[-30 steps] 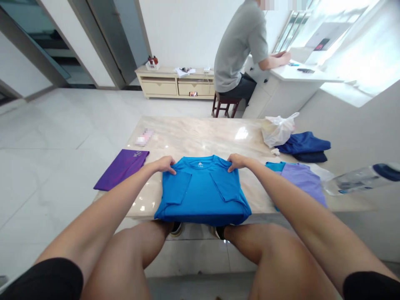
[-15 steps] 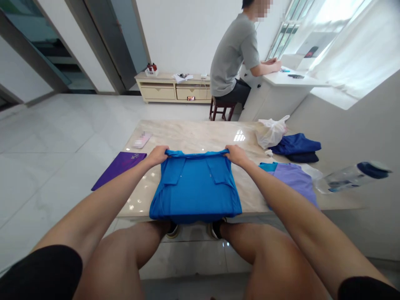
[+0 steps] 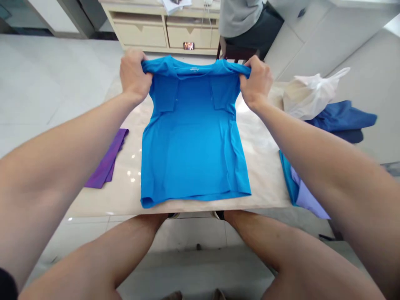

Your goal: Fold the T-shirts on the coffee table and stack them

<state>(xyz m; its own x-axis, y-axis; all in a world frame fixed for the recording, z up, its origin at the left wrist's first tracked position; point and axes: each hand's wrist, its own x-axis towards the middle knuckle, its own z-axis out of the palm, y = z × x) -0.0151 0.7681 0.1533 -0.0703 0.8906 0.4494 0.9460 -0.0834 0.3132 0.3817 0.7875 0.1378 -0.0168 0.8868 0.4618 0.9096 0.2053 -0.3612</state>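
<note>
A blue T-shirt (image 3: pixel 193 137) hangs stretched between my two hands above the marble-look table (image 3: pixel 265 179), its sleeves folded inward and its hem near the front edge. My left hand (image 3: pixel 135 74) is closed round the shirt's upper left corner. At the upper right corner, my right hand (image 3: pixel 256 79) grips the fabric in the same way. The collar with a small printed label runs between them.
Purple folded cloth (image 3: pixel 108 162) lies at the table's left. To the right are a white plastic bag (image 3: pixel 309 96), dark blue clothing (image 3: pixel 343 116) and a lilac garment (image 3: pixel 308 198). A seated person (image 3: pixel 240 21) is beyond the table, beside a low cabinet (image 3: pixel 140 33).
Both hands have raised the shirt's collar end up and away, so more of its length is spread out. The camera view has tilted down and come closer.
</note>
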